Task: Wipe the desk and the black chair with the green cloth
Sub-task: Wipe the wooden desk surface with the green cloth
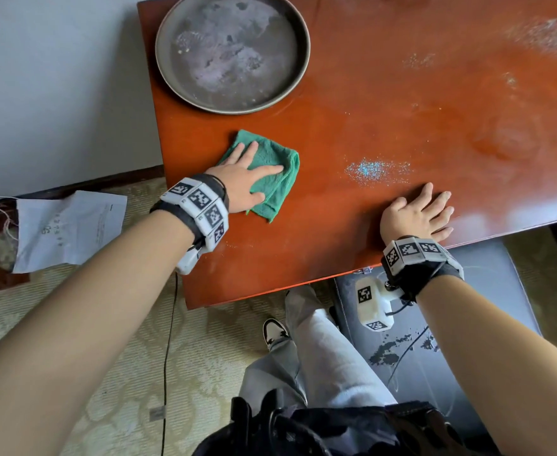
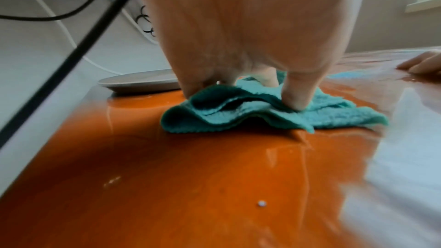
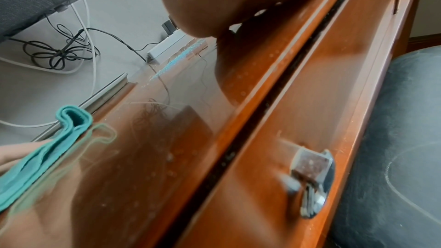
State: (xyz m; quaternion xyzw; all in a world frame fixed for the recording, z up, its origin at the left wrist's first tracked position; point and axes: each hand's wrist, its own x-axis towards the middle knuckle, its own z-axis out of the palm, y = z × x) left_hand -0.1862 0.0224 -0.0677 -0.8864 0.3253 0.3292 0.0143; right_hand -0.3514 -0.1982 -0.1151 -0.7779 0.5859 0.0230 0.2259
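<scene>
A folded green cloth point(image 1: 275, 172) lies on the glossy red-brown desk point(image 1: 352, 133) near its left end. My left hand point(image 1: 244, 174) presses flat on the cloth with straight, spread fingers; the left wrist view shows the fingertips point(image 2: 296, 99) pushing into the cloth point(image 2: 262, 114). My right hand point(image 1: 418, 213) rests flat and open on the desk's front edge, holding nothing. A patch of bluish-white powder point(image 1: 377, 169) lies on the desk between the hands. The black chair point(image 1: 451, 340) stands tucked under the desk at the lower right, its seat point(image 3: 393, 148) dusty and marked.
A round grey metal tray point(image 1: 232, 52) sits at the desk's back left, just beyond the cloth. More dusty smears point(image 1: 550, 34) cover the desk's right part. A sheet of paper point(image 1: 69, 228) lies on the carpet left of the desk. A drawer handle point(image 3: 310, 178) sticks out below the desk edge.
</scene>
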